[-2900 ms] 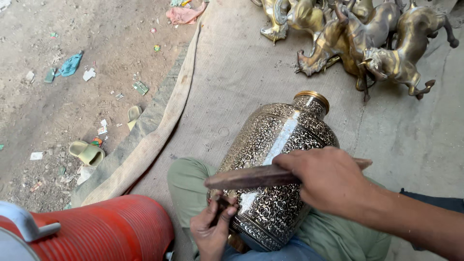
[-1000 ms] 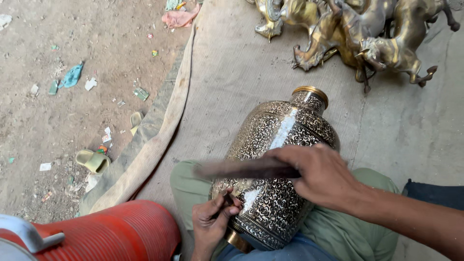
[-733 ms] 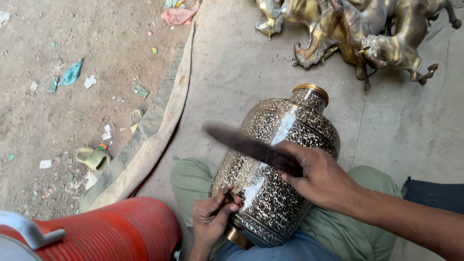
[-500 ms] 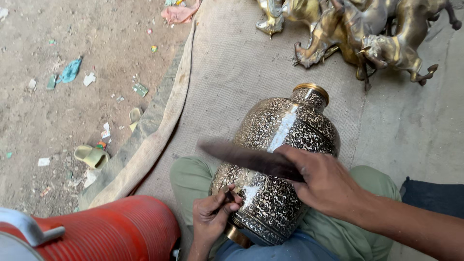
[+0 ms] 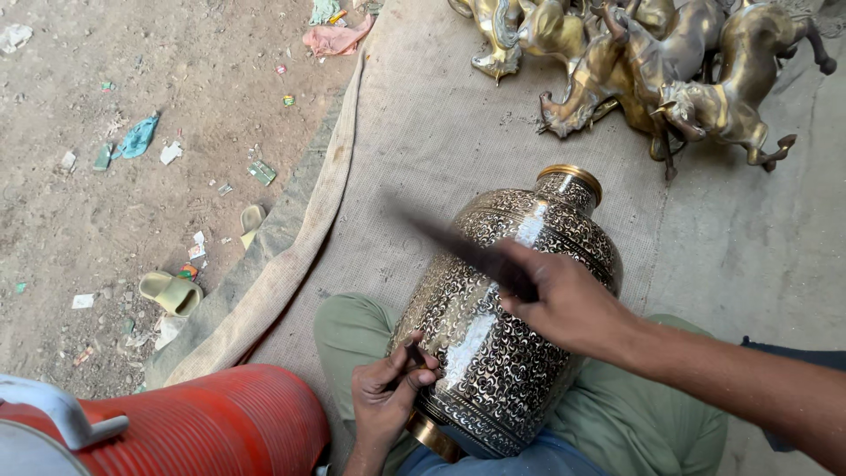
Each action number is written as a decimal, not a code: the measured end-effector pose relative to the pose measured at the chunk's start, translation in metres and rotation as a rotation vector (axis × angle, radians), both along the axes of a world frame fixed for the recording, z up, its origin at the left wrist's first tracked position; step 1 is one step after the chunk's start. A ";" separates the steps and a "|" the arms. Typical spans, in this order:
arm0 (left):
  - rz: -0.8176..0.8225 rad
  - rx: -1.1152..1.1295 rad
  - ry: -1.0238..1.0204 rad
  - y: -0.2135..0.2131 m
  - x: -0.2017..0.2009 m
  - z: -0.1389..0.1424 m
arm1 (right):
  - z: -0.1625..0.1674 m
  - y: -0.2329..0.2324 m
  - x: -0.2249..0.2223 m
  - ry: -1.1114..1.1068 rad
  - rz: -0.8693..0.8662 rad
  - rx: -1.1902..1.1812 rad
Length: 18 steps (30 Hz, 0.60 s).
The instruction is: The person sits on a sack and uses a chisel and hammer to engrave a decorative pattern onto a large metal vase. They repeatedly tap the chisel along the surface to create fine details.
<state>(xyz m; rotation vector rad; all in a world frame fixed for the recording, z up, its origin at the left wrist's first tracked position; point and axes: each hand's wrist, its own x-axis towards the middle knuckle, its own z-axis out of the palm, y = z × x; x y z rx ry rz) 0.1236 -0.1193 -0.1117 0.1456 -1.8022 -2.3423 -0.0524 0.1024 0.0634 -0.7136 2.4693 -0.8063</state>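
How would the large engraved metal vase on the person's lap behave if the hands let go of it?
The large engraved metal vase lies tilted across the lap, and its body is round, so it would probably roll sideways onto the burlap mat. It looks thick-walled and is likely heavy for its size. Its polished surface shines, so it may feel slippery; the left hand steadies it near the base.

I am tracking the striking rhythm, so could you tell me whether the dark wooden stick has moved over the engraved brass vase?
Yes. The dark wooden stick, gripped by the right hand, has tilted: its tip rose toward the engraved brass vase's shoulder.
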 end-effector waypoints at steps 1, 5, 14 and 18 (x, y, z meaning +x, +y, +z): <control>0.013 0.032 -0.080 0.001 0.001 0.000 | 0.001 -0.002 0.000 0.114 0.113 -0.070; -0.006 0.071 0.009 0.001 0.002 -0.004 | 0.003 -0.006 0.000 -0.035 0.005 0.147; -0.052 -0.079 0.136 -0.005 0.002 -0.010 | 0.000 0.002 0.011 0.057 0.070 -0.020; -0.050 0.058 -0.011 -0.004 0.002 -0.009 | 0.001 0.001 0.013 0.030 -0.035 -0.087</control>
